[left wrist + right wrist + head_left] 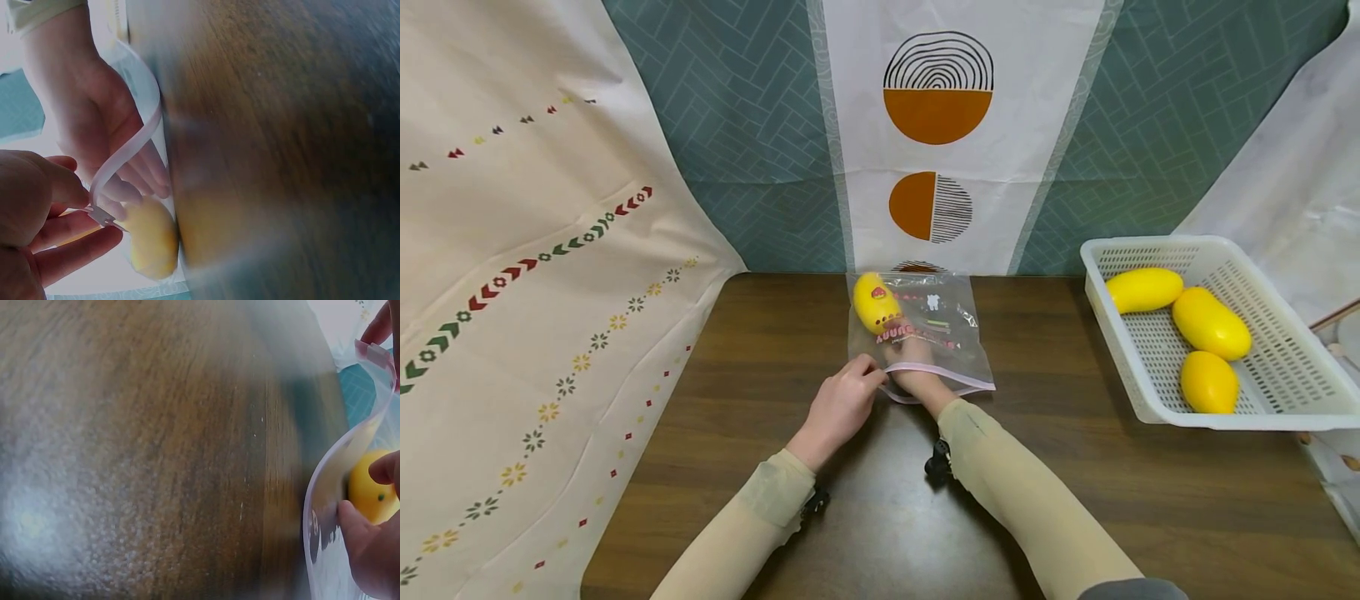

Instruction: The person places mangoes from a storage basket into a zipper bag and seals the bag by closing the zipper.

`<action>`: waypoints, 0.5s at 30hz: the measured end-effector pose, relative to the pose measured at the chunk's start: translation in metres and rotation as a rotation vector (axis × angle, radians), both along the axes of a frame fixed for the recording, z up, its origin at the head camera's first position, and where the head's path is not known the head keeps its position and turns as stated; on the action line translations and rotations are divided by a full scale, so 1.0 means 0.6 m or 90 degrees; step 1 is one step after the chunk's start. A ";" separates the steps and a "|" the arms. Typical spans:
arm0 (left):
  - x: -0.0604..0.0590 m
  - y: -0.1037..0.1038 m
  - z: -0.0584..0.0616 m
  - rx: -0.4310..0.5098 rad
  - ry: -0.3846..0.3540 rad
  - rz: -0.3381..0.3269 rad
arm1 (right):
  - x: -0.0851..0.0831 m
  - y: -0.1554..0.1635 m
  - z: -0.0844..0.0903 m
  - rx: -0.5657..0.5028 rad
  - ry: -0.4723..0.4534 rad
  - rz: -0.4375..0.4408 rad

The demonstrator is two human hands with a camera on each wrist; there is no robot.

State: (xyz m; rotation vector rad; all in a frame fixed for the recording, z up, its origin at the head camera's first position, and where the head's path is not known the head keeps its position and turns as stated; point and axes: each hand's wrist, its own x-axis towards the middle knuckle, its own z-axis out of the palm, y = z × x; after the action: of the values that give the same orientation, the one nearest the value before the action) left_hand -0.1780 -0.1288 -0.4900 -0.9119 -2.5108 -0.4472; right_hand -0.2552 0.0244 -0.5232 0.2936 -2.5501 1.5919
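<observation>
- The yellow mango [876, 302] lies inside the clear zip bag [951, 333], at its closed far end, just past the fingertips of the right hand [912, 367], which is pushed in through the mouth.
- Whether the right fingers touch the fruit or sit loose beside it I cannot tell; the right-wrist view shows fingertips close against the mango [374, 490].
- The left hand [841, 404] pinches the pink zip strip [125, 159] at the mouth's corner, lifting it off the table [760, 358].
- Done well, I judge: keep that pinch high so the mouth stays wide, and settle the fruit deep.
- The mango is smooth, oval and glossy, with a small red sticker.
- To the right of both hands, a white basket [1262, 412] holds three more mangoes [1210, 323].
</observation>
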 end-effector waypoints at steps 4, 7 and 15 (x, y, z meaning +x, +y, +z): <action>-0.001 0.000 -0.001 0.004 -0.007 0.002 | 0.000 0.003 0.000 0.031 -0.018 0.000; -0.002 0.001 0.000 0.004 -0.007 0.002 | 0.004 0.004 0.002 0.074 -0.033 -0.002; -0.003 0.003 0.001 0.005 0.006 0.005 | 0.010 0.006 0.001 0.173 -0.017 0.002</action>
State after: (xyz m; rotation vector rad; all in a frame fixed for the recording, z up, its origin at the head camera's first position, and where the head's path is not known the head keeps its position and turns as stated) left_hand -0.1796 -0.1271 -0.4894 -0.8995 -2.5019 -0.4498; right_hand -0.2489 0.0282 -0.5224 0.3043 -2.7866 1.2563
